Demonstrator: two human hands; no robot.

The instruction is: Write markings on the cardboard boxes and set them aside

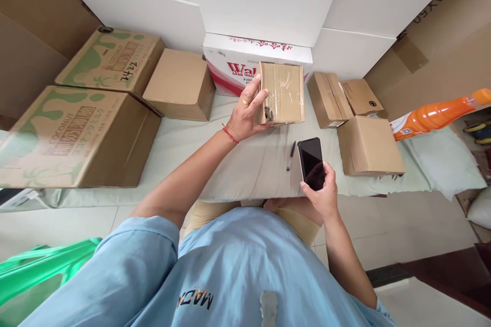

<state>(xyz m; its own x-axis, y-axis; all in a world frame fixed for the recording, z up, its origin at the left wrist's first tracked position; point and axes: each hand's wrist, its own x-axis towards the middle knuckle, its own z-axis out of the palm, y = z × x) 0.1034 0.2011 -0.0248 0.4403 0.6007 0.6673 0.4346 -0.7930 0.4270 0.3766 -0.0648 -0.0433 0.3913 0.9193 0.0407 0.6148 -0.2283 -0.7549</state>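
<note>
My left hand (pixel 249 110) grips the left side of a small cardboard box (pixel 286 92), its fingers along the near left edge and face. Clear tape shines on the box, and a dark torn-looking spot shows at its lower left corner. In my right hand (pixel 324 191) is a black smartphone (pixel 311 161), held by its lower end with the dark screen facing up. A black pen (pixel 291 156) lies on the cloth just left of the phone. Behind the small box stands a white and red carton (pixel 226 74), partly hidden by it.
Coconut cartons (pixel 76 138) and a plain box (pixel 178 82) stand on the left. Smaller boxes (pixel 370 145) and an orange bottle (pixel 433 117) are at the right. White panels (pixel 264 0) rise behind the cloth-covered table (pixel 245 179). A green bag (pixel 49 265) is at lower left.
</note>
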